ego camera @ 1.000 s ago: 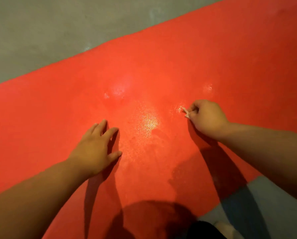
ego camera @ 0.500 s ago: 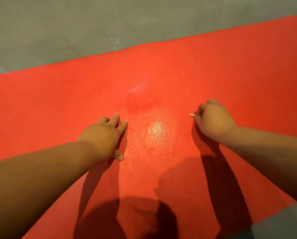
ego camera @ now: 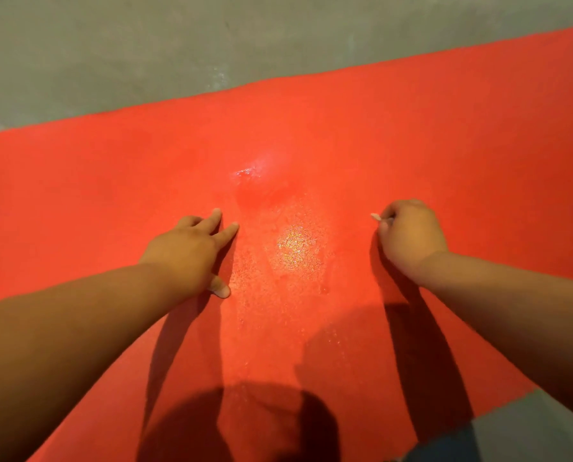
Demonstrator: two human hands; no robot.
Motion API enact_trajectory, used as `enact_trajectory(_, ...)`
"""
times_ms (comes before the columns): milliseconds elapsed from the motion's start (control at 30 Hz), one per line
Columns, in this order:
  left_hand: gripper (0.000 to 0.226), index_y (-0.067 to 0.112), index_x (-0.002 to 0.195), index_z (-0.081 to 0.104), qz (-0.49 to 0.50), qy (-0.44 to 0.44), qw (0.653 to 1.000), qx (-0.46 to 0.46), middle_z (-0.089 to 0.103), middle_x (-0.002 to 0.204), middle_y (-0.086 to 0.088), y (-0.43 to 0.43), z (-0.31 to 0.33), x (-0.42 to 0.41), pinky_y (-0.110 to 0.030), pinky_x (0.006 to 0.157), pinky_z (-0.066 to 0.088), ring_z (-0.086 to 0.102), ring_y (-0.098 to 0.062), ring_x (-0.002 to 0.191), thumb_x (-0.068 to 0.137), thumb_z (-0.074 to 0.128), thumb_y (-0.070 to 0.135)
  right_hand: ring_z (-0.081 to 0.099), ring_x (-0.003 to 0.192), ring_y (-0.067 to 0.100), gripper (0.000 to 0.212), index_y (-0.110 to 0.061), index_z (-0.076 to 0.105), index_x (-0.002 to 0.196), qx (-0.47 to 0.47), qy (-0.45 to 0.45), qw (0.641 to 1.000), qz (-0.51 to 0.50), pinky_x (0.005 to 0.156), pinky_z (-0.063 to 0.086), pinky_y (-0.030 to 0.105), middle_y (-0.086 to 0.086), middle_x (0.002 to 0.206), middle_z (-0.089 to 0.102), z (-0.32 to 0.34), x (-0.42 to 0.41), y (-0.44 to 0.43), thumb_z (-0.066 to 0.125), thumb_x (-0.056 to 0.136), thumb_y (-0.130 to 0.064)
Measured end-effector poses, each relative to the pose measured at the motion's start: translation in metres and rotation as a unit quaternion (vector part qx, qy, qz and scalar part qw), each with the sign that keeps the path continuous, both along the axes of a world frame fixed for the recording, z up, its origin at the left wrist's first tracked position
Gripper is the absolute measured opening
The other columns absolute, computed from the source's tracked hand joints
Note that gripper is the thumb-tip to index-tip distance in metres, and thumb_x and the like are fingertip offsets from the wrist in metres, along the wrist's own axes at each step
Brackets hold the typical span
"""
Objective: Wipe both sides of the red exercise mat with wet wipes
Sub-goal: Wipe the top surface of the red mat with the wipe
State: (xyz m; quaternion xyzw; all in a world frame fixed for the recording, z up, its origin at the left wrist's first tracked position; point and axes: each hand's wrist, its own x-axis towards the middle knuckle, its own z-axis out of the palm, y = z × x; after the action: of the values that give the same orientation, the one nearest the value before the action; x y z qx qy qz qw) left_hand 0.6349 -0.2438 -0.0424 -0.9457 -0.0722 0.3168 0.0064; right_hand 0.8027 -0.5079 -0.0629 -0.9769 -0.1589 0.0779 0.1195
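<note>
The red exercise mat [ego camera: 428,135] lies flat on the floor and fills most of the view, with a wet, glistening patch between my hands. My left hand [ego camera: 191,251] rests flat on the mat, fingers straight and spread, left of the wet patch. My right hand [ego camera: 410,238] is curled into a fist on the mat, right of the patch, and grips a wet wipe [ego camera: 376,217]; only a small pale corner of it sticks out past the fingers.
Grey concrete floor [ego camera: 145,45] runs along the mat's far edge and shows again at the bottom right corner [ego camera: 545,431]. Shadows of my arms and head fall on the near part of the mat.
The view has swung so the mat's far edge lies more level. My left hand has slid right and forward towards the wet patch. My right hand keeps its grip on the wipe and hardly moves.
</note>
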Motion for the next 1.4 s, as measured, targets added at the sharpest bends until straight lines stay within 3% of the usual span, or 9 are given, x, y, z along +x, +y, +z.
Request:
enact_trajectory(133, 0.115, 0.034, 0.152, -0.003, 0.003, -0.006, 1.0, -0.001, -0.004, 0.161, 0.005, 0.001, 0.003, 0.0, -0.035, 0.107, 0.034, 0.014, -0.023, 0.143, 0.067, 0.066, 0.069, 0.056, 0.099, 0.027, 0.02, -0.01, 0.066, 0.098, 0.04, 0.086, 0.967, 0.236, 0.086, 0.047, 0.032, 0.009, 0.105, 0.058, -0.006, -0.087, 0.059, 0.053, 0.083, -0.009)
enact_trajectory(200, 0.116, 0.034, 0.152, -0.004, 0.005, -0.011, 1.0, -0.001, -0.004, 0.161, 0.005, 0.001, 0.001, 0.001, -0.036, 0.107, 0.035, 0.014, -0.023, 0.143, 0.066, 0.067, 0.069, 0.055, 0.1, 0.027, 0.02, -0.01, 0.066, 0.101, 0.049, 0.093, 0.953, 0.284, 0.087, 0.045, 0.035, 0.008, 0.105, 0.057, -0.001, -0.092, 0.065, 0.051, 0.088, -0.015)
enact_trajectory(433, 0.118, 0.035, 0.152, -0.002, 0.008, -0.013, 1.0, -0.007, -0.003, 0.16, 0.006, 0.004, -0.004, 0.001, -0.037, 0.103, 0.041, 0.016, -0.024, 0.143, 0.063, 0.068, 0.07, 0.056, 0.095, 0.035, 0.017, -0.005, 0.064, 0.094, -0.003, 0.013, 0.996, 0.088, 0.08, 0.039, 0.036, 0.018, 0.1, 0.058, 0.005, -0.014, 0.017, 0.057, 0.091, -0.021)
enact_trajectory(700, 0.118, 0.031, 0.153, 0.0, 0.026, 0.004, 1.0, -0.016, -0.002, 0.16, 0.002, -0.001, -0.001, 0.003, -0.044, 0.102, 0.042, 0.014, -0.028, 0.143, 0.067, 0.075, 0.059, 0.055, 0.101, 0.031, 0.018, -0.008, 0.059, 0.1, -0.045, 0.052, 0.965, 0.252, 0.084, 0.04, 0.035, 0.012, 0.106, 0.054, 0.014, -0.071, 0.052, 0.049, 0.092, -0.021)
enact_trajectory(833, 0.114, 0.028, 0.153, -0.002, 0.033, -0.003, 0.999, -0.036, -0.006, 0.16, -0.001, 0.0, -0.006, -0.002, -0.046, 0.112, 0.032, 0.007, -0.028, 0.147, 0.073, 0.074, 0.054, 0.058, 0.099, 0.03, 0.02, -0.009, 0.063, 0.099, -0.072, 0.061, 0.953, 0.288, 0.08, 0.043, 0.034, 0.009, 0.106, 0.057, 0.015, -0.087, 0.051, 0.048, 0.094, -0.022)
enact_trajectory(967, 0.109, 0.023, 0.154, 0.0, 0.021, 0.003, 0.999, -0.034, -0.005, 0.16, -0.005, 0.0, -0.009, -0.005, -0.047, 0.112, 0.03, 0.006, -0.031, 0.147, 0.077, 0.072, 0.051, 0.059, 0.101, 0.035, 0.019, -0.003, 0.065, 0.098, -0.121, 0.03, 0.99, 0.071, 0.08, 0.045, 0.035, 0.017, 0.107, 0.061, 0.017, -0.054, 0.012, 0.054, 0.092, -0.017)
enact_trajectory(1067, 0.108, 0.02, 0.154, 0.005, 0.0, 0.009, 1.0, -0.013, 0.003, 0.159, -0.01, -0.003, -0.007, 0.004, -0.048, 0.104, 0.036, 0.015, -0.035, 0.145, 0.076, 0.074, 0.049, 0.059, 0.103, 0.035, 0.018, 0.001, 0.063, 0.097, -0.139, 0.046, 0.988, -0.044, 0.081, 0.044, 0.035, 0.021, 0.108, 0.064, 0.016, -0.06, -0.011, 0.054, 0.091, -0.013)
enact_trajectory(1300, 0.111, 0.016, 0.154, 0.005, -0.038, 0.032, 0.999, 0.019, 0.008, 0.159, -0.013, -0.004, 0.0, 0.01, -0.043, 0.099, 0.04, 0.028, -0.035, 0.139, 0.075, 0.073, 0.054, 0.056, 0.102, 0.027, 0.015, -0.011, 0.063, 0.1, 0.005, 0.168, 0.972, 0.167, 0.086, 0.043, 0.03, 0.008, 0.112, 0.053, 0.013, -0.188, 0.03, 0.052, 0.089, -0.013)
enact_trajectory(1400, 0.109, 0.016, 0.153, 0.008, -0.036, 0.026, 0.999, 0.019, 0.01, 0.158, -0.013, -0.006, 0.003, 0.009, -0.043, 0.099, 0.041, 0.031, -0.034, 0.138, 0.075, 0.073, 0.054, 0.057, 0.102, 0.029, 0.016, -0.008, 0.065, 0.1, -0.029, 0.145, 0.98, 0.129, 0.085, 0.043, 0.033, 0.01, 0.111, 0.057, 0.014, -0.151, 0.012, 0.055, 0.09, -0.018)
